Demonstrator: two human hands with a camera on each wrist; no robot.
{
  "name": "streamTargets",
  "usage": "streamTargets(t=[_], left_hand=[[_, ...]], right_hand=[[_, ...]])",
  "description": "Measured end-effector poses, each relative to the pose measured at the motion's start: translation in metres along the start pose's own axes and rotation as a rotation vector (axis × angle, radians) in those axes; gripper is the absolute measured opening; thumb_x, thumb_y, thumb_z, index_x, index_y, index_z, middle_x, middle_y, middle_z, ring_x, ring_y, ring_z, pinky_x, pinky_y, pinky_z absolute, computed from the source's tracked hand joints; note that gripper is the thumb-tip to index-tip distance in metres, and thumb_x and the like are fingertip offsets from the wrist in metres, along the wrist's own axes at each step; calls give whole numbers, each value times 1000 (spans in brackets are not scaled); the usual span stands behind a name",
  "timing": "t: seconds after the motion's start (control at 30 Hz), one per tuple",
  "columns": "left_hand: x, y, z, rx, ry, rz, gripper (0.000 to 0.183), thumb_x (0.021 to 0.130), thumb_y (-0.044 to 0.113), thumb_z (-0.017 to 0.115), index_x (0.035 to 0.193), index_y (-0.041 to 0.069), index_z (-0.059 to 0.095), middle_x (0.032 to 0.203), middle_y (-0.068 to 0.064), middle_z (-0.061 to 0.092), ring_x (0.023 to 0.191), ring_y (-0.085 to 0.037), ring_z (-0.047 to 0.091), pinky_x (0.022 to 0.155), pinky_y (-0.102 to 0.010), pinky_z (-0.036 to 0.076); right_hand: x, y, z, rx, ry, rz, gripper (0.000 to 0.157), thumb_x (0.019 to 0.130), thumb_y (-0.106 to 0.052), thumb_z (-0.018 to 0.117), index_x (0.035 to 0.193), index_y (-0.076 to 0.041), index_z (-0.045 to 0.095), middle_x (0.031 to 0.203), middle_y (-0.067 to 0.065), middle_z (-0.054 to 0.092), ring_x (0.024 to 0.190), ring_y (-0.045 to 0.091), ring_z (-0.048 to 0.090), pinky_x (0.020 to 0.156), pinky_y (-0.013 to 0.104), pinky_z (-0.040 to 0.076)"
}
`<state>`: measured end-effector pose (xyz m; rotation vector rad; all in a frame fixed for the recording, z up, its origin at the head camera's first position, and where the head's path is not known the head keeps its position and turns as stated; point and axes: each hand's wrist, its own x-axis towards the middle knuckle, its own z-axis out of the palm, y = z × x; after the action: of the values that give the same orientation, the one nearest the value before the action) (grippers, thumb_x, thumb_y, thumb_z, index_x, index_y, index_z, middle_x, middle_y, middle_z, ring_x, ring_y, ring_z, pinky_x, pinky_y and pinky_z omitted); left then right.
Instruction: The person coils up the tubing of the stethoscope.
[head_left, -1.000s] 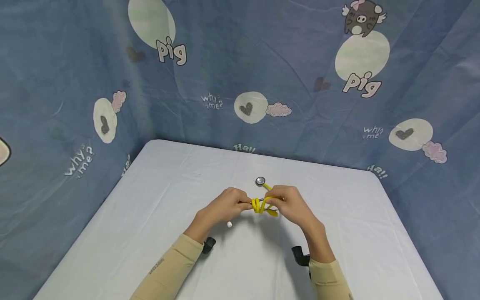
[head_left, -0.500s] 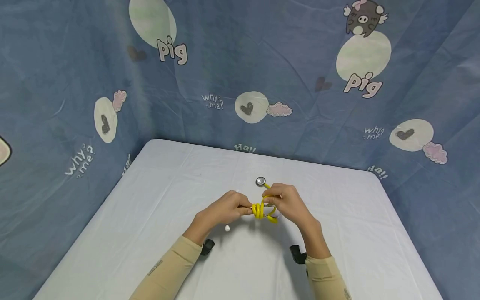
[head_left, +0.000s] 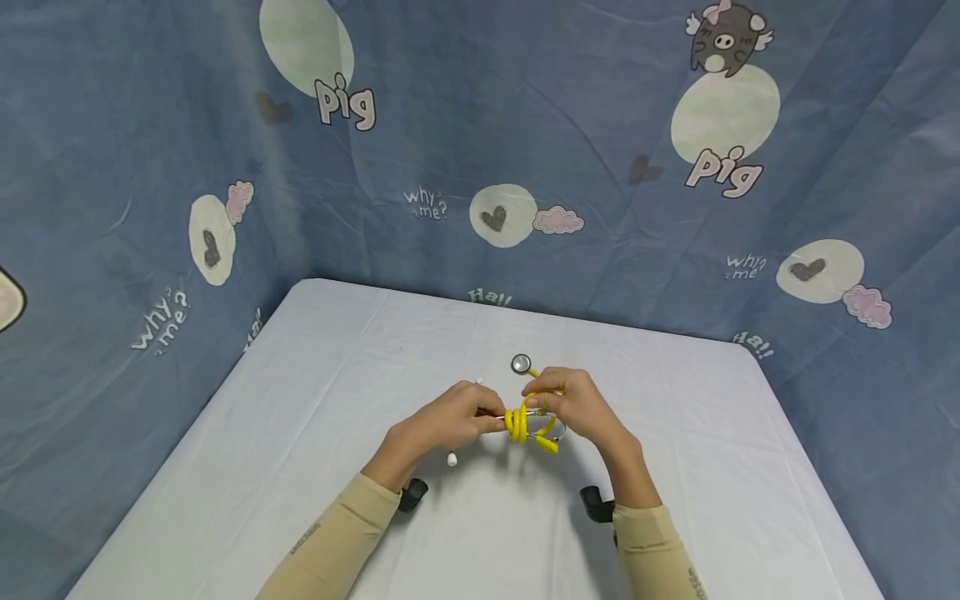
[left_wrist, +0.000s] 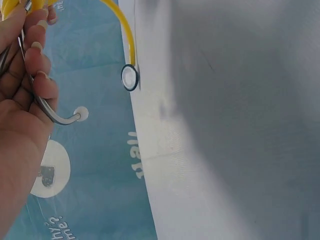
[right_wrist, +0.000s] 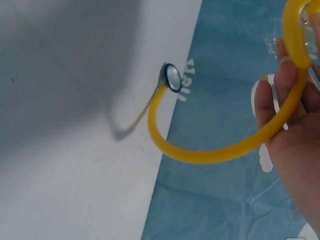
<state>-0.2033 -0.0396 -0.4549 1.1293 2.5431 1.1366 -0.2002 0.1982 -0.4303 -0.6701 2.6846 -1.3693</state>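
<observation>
A stethoscope (head_left: 516, 425) with yellow tubing is held between both hands over the white table. Its tubing loops several times around the metal ear tubes. My left hand (head_left: 459, 417) grips the metal ear tubes (left_wrist: 46, 107), and a white ear tip (left_wrist: 81, 113) pokes out past the fingers. My right hand (head_left: 577, 404) pinches the yellow tubing (right_wrist: 215, 154) at the right of the coil. From there the free end curves away to the round chest piece (head_left: 521, 363), beyond the hands. Another ear tip (head_left: 452, 459) shows below my left hand.
The white-covered table (head_left: 360, 350) spreads around the hands. Behind it and at the left hangs a blue printed curtain (head_left: 420, 125). Black curved pieces (head_left: 596, 505) show at each wrist, beside the beige sleeves (head_left: 337, 533).
The right hand has brought more tubing around the ear tubes, and the coil looks tighter. The coil has dropped slightly and the metal ear tubes show more at its right.
</observation>
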Motion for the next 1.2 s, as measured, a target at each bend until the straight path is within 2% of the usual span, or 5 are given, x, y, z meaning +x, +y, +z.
streamTargets(t=[0.4, 0.57, 0.73, 0.97, 1.2], left_hand=[[0, 5, -4, -90, 12, 114, 13, 94, 16, 68, 97, 22, 79, 81, 12, 67, 65, -4, 49, 65, -22, 43], [0, 5, -3, -94, 19, 100, 13, 94, 17, 68, 99, 23, 79, 82, 15, 66, 66, -4, 50, 64, -22, 43], [-2, 6, -2, -103, 50, 86, 13, 94, 17, 69, 99, 23, 79, 83, 15, 66, 67, -5, 52, 65, -23, 45], [-3, 7, -2, -104, 124, 45, 13, 94, 17, 69, 101, 21, 79, 89, 14, 69, 77, -4, 60, 72, -26, 53], [-3, 7, 1, -110, 192, -8, 13, 94, 20, 69, 102, 20, 79, 89, 13, 69, 78, -5, 60, 73, -26, 53]], right_hand=[[1, 15, -5, 164, -73, 67, 15, 90, -20, 73, 98, -7, 78, 95, 5, 75, 86, 19, 66, 78, 33, 55], [-1, 20, -4, 209, -82, 75, 23, 90, -19, 72, 101, 1, 76, 98, 10, 76, 89, 19, 68, 81, 33, 56], [-3, 28, 0, 268, -60, 119, 19, 94, -14, 67, 103, -1, 77, 100, 15, 75, 90, 20, 69, 81, 35, 56], [-7, 31, 6, 327, -24, 98, 27, 96, 5, 49, 112, 10, 70, 103, 28, 72, 90, 42, 70, 74, 31, 58], [-9, 32, 13, 324, 41, 136, 25, 90, 5, 57, 109, 9, 72, 106, 26, 72, 91, 19, 71, 77, 26, 57]])
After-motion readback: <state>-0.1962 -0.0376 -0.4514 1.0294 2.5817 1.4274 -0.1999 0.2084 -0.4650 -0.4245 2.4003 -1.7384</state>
